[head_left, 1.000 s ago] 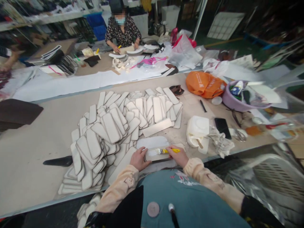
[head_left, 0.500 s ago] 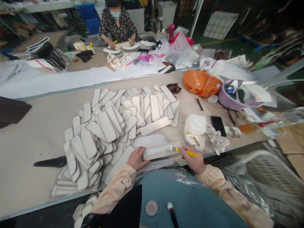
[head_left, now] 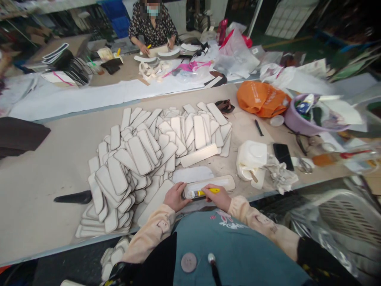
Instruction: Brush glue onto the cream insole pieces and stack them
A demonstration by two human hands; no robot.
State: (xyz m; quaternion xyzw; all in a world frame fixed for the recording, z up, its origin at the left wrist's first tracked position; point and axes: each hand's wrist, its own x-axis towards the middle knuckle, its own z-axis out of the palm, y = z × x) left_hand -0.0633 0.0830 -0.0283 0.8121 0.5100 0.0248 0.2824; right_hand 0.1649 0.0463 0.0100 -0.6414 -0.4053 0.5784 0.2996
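My left hand [head_left: 177, 196] grips the left end of a long cream panel [head_left: 224, 183] with rounded corners, thumb along its near edge. My right hand [head_left: 218, 197] is closed round a paintbrush [head_left: 214, 190] with a yellow handle. Its whitish bristles rest on the panel's left part, close to my left fingers. Pale wet-looking streaks run along the panel. Behind it lies a flat white sheet [head_left: 193, 174]. A large heap of similar cream panels [head_left: 139, 153] spreads to the left and back, with one panel [head_left: 199, 155] lying at its near right side.
A white plastic container [head_left: 253, 153] with a stick in it stands right of the panel. Beside it are crumpled paper [head_left: 281, 174] and a black phone [head_left: 283, 156]. An orange bag [head_left: 262, 99] and a purple basin [head_left: 300, 121] sit behind. Across the table, a co-worker [head_left: 153, 29] handles pieces.
My right hand has slid the brush leftward along the panel, toward my left hand. My left hand keeps its hold on the panel's end. The view has shifted slightly.
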